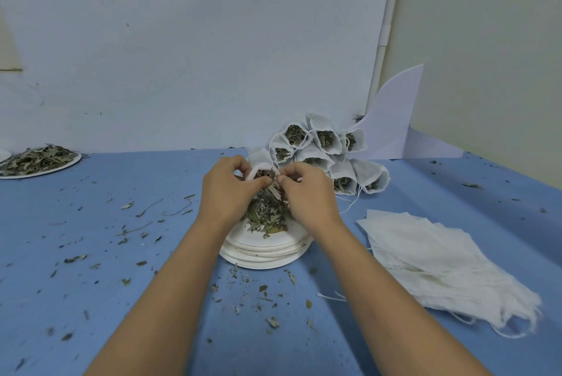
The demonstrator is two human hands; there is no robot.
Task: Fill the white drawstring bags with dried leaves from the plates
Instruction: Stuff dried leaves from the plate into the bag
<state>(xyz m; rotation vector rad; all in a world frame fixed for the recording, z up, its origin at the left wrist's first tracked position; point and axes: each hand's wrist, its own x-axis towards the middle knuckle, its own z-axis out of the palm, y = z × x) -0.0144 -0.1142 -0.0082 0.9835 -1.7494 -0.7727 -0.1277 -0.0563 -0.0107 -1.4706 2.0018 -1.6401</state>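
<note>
Far left, near the back edge of the worktop [76, 223]: one paper plate [51, 172] heaped with dried leaves [36, 158]. The worktop surface is blue and strewn with leaf crumbs [130, 205], thickest left of centre and along the near side.

Centre: a plate stack [261, 257], white, several plates deep. The top plate carries a loose leaf mound [264, 214]. Both forearms reach over this stack from the near edge.

Left hand [228, 190]: held above the mound. Grip clenched, fingers and thumb curled on the rim of a white drawstring bag [258, 168]. The bag sits between the two hands, raised over the stack, with its mouth turned toward the right hand. Most of its body is hidden behind the left hand.

Right hand [310, 193]: touching or nearly touching the left at the fingertips. Grip pinched, fingertips closed on a tuft of leaf at the bag's mouth. Leaf trails from there down to the mound.

Behind and right of the hands: filled bags [322, 144] piled against the wall, mouths open toward the camera with leaf showing inside, drawstrings hanging loose.

Right: empty bags [441, 257], flat, fanned in a shingled heap on the worktop, well apart from the plate stack.

Far right, at the back: a white sheet [395, 114] leaning in the corner.
</note>
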